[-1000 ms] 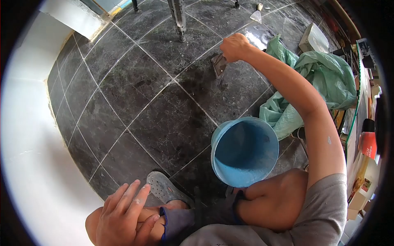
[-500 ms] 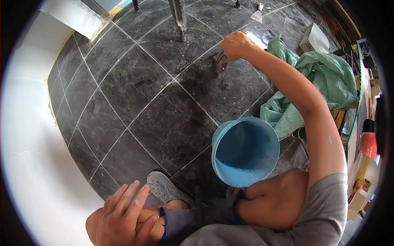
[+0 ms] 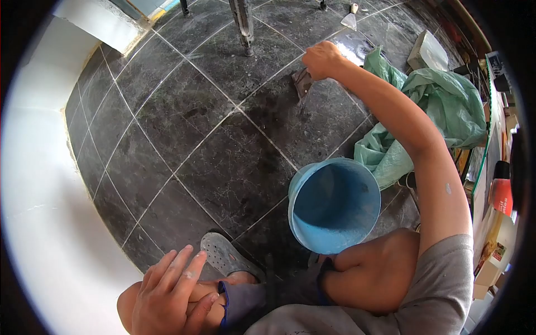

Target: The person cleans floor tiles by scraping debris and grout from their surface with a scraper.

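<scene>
The fingers of the right hand are clenched, knuckles up, around a scraper; the thumb's place is hidden. The scraper is low over the dark floor, near a grout line, and its blade seems to touch the tile, though I can't be sure of the edge. The step in hand looks like working the blade against that tile; a further stroke would call for a firm grip, a low angle and even pressure. The left hand grasps nothing: its fingers are loosely spread over the bent left leg. Between the 2 hands, nearer the body, the blue bucket stands upright by the right leg. A green bag lies crumpled just beside it. Farther out are a pale block and another scraper, lying on the floor.
</scene>
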{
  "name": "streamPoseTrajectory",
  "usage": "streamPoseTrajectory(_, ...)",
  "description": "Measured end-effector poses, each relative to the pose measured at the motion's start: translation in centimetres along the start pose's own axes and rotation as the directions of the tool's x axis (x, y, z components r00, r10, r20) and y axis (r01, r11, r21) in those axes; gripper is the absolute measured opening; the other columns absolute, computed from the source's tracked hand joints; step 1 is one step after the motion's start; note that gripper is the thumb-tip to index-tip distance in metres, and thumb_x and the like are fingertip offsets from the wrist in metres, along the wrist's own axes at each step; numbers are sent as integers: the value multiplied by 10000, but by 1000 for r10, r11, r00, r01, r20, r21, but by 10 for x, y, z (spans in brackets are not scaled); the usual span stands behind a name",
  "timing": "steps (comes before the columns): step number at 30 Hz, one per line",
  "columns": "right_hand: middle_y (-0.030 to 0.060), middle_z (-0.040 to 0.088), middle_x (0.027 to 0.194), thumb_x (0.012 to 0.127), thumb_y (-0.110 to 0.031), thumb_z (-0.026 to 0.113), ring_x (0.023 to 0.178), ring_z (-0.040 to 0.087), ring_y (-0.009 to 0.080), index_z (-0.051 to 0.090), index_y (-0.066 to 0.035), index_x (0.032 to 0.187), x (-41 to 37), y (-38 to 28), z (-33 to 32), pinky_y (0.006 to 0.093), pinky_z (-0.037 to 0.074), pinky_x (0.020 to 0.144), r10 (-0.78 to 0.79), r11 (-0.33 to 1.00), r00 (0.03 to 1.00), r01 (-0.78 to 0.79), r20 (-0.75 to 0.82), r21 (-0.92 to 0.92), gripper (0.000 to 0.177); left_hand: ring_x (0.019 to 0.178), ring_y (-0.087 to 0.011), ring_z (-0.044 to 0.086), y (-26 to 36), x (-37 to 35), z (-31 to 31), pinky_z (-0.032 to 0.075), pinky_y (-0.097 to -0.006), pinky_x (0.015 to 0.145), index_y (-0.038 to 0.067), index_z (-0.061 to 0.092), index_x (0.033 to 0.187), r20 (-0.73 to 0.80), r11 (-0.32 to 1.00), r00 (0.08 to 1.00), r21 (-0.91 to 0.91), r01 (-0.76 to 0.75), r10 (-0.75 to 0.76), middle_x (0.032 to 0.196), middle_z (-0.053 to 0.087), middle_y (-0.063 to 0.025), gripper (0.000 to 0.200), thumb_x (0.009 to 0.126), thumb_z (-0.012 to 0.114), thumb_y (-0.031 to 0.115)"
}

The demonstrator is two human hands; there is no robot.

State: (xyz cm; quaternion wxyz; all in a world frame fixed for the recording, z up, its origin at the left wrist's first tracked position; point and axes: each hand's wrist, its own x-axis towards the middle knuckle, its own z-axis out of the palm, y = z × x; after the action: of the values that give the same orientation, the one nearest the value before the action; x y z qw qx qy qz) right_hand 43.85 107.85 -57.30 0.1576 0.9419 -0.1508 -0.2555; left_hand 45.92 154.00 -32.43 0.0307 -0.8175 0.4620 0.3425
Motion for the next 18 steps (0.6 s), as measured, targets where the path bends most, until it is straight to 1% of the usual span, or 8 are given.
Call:
streamPoseTrajectory(2, 45, 743, 976, 736, -252, 713, 947, 715, 235, 768, -140, 944, -1, -3, -1, 370, 562, 763, 1, 1000, 1000, -1, 0, 7, 242, 1356, -394, 448, 1, -1, 1, 350, -441, 1141, 48, 502, 1414, -19, 1000, 1000, 1, 17, -16, 1455, 490, -210, 540, 936, 503, 299)
streamPoseTrajectory(6, 43, 744, 968, 739, -260, 716, 939, 717, 234, 772, -137, 919, 1, -7, 3, 373, 563, 761, -12, 1000, 1000, 12, 5, 19, 225, 1351, -395, 457, 2, 1, -1, 356, -440, 1138, 43, 517, 1401, -3, 1000, 1000, -1, 17, -17, 1444, 503, -213, 535, 929, 511, 295)
streamPoseTrajectory(9, 49, 745, 963, 736, -249, 710, 937, 718, 238, 774, -133, 907, 5, 2, 8, 375, 563, 759, -1, 1000, 1000, 2, -27, 13, 217, 1347, -395, 462, 4, 0, -2, 364, -439, 1132, 44, 524, 1397, -3, 1000, 1000, 1, 22, -22, 1442, 506, -213, 537, 923, 520, 295)
streamPoseTrajectory(12, 56, 745, 966, 737, -257, 711, 941, 718, 241, 774, -130, 916, 0, -4, 1, 373, 563, 761, -11, 1000, 1000, 10, 20, 18, 229, 1345, -396, 464, 3, 0, -1, 369, -438, 1129, 47, 528, 1395, -6, 1000, 1000, 3, 30, -30, 1440, 508, -212, 539, 916, 530, 295)
streamPoseTrajectory(14, 59, 744, 974, 746, -273, 709, 950, 717, 242, 775, -134, 926, -2, -9, -2, 370, 563, 767, -20, 999, 1000, 20, 6, 29, 236, 1344, -398, 465, 5, 0, -1, 366, -441, 1130, 49, 530, 1395, -12, 998, 998, -2, 59, -59, 1437, 511, -212, 540, 914, 536, 294)
streamPoseTrajectory(18, 57, 743, 996, 765, -312, 703, 974, 712, 241, 775, -145, 950, 0, -1, 0, 367, 562, 785, -15, 1000, 1000, 15, -19, 10, 260, 1335, -406, 471, 5, -1, -1, 368, -452, 1126, 54, 537, 1390, -19, 999, 999, -12, 29, -30, 1427, 519, -217, 536, 912, 546, 297)
